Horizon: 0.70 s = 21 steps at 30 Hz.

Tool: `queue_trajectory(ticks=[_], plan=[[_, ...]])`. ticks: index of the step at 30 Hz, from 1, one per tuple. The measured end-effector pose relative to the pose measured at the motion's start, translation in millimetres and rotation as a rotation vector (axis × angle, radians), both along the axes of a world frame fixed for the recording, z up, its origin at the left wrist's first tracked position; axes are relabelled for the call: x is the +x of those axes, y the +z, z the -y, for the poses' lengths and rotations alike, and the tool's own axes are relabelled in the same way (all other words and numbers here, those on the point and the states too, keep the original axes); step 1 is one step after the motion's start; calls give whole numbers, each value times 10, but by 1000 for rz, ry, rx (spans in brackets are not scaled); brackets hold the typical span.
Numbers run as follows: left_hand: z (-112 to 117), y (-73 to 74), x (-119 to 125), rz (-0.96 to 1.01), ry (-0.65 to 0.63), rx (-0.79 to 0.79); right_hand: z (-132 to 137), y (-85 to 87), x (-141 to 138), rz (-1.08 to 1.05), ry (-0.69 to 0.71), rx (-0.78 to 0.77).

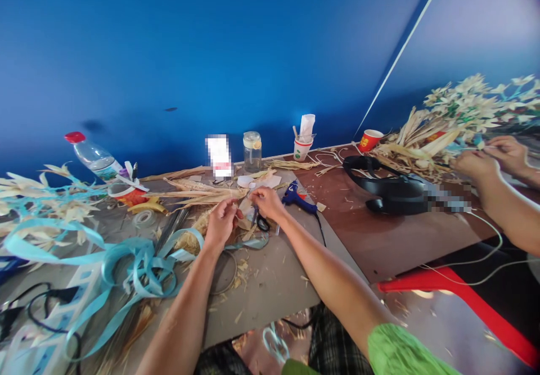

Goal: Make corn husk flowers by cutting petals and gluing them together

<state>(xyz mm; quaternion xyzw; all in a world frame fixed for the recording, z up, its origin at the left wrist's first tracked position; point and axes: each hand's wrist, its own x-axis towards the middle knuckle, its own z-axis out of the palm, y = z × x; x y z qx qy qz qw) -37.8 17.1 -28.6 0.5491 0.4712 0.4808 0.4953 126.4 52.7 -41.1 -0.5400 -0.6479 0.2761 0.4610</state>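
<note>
From where I stand, the person leans over a grey surface (278,276) with both forearms stretched forward, a green sleeve (405,347) on the right arm; the left hand (221,221) and the right hand (269,202) sit close together, fingertips turned toward each other; the fingers of each grip are bent inward, though how tightly they close, and on what, I cannot tell, for the pale scraps at the fingertips are too small to make out.

Long dried husks (197,196) lie just beyond the left hand, their ends reaching toward the fingers; dark-handled scissors (262,225) lie just below the right hand; a blue glue gun (295,196) rests just to its right, its dark cord running toward the near edge.

Over on the left, loops of light-blue ribbon (137,265) heap up near a clear roll of tape (144,218); a red-capped bottle (98,160) stands behind; at the back are a lidded jar (252,153) and a white paper cup (302,149) with things standing in it; to the right, a black headset (382,188) lies near a co-worker's hands (480,166), pale flowers (470,102) behind them.
</note>
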Motion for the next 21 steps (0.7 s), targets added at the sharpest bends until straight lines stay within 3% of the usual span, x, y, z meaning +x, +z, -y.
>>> queue_trajectory(ticks=[3,6,14,21], plan=[[30,53,6,98,-126,-91,-16,58,76,-255,21,-88],[52,84,11,191,-205,-192,-7,102,115,-360,45,-85],[39,45,12,221,-239,-274,55,163,80,-143,45,62],[41,35,25,246,-215,-325,61,154,72,-95,37,108]])
